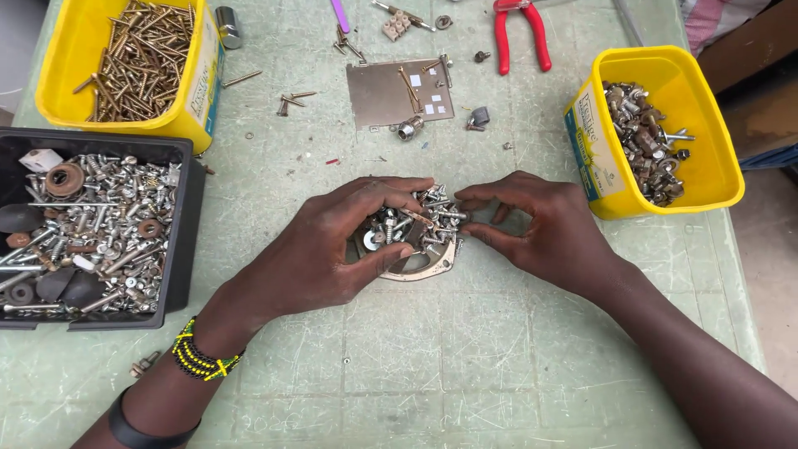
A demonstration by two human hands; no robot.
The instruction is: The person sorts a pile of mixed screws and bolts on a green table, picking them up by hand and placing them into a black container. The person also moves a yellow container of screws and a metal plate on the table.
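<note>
A small pile of mixed screws, bolts and washers (416, 223) lies on a round metal ring plate (432, 266) in the middle of the pale green table (432, 366). My left hand (332, 245) cups the pile from the left, fingers curled over its top and thumb under its near edge. From the right, my right hand (544, 224) meets the pile, with thumb and forefinger pinched at its right edge around a small screw. A beaded bracelet and a black band sit on my left wrist.
A black bin (179, 241) of mixed silver hardware stands at left. A yellow tub (195, 104) of long brass screws is at the back left, another yellow tub (594, 158) of bolts at right. A flat metal plate (378, 96), red-handled pliers (519, 33) and loose screws lie at the back.
</note>
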